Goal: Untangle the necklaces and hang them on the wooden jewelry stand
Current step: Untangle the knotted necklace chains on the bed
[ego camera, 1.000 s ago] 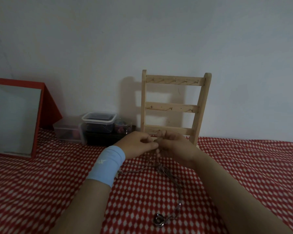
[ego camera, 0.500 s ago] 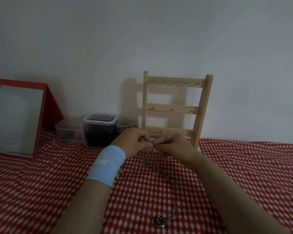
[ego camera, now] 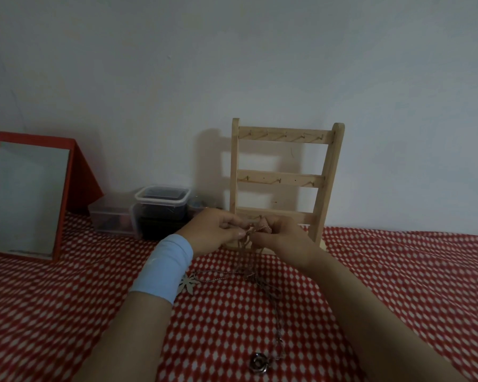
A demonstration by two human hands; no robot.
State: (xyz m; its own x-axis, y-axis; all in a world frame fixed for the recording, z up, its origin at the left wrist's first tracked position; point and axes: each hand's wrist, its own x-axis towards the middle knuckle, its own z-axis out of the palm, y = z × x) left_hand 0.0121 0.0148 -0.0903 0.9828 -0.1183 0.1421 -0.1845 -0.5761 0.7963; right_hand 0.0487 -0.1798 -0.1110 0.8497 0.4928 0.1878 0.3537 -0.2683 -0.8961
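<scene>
If I pull too hard while the knot is this tight, the thin links could cinch further or snap, I think. My left hand (ego camera: 215, 232) and right hand (ego camera: 284, 238) are close together, each pinching the tangled necklaces (ego camera: 261, 229) just in front of the lowest rail of the wooden jewelry stand (ego camera: 280, 179). The chains trail toward me over the red checked cloth (ego camera: 398, 285) to a ring pendant (ego camera: 258, 363).

Dim flat light, murky colours, soft shadow left of the wooden jewelry stand (ego camera: 282, 179), wide-angle bowing at edges
</scene>
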